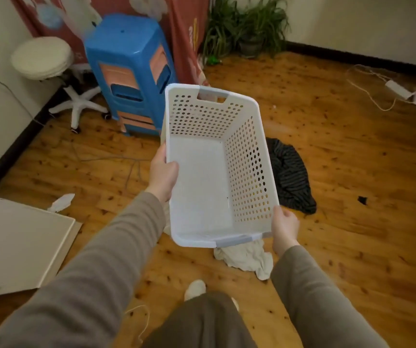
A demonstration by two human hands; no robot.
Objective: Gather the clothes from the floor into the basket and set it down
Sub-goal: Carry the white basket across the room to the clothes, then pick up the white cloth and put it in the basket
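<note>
I hold the empty basket [202, 177] aloft, left hand [163, 175] and right hand [284, 228] gripping its rim. Step: approach. Next: lower it beside the white cloth [248, 259] and dark garment [291, 175].

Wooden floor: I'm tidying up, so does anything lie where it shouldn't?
Yes. A dark striped garment lies crumpled right of the empty white perforated plastic basket; a cream cloth lies bunched below it.
</note>
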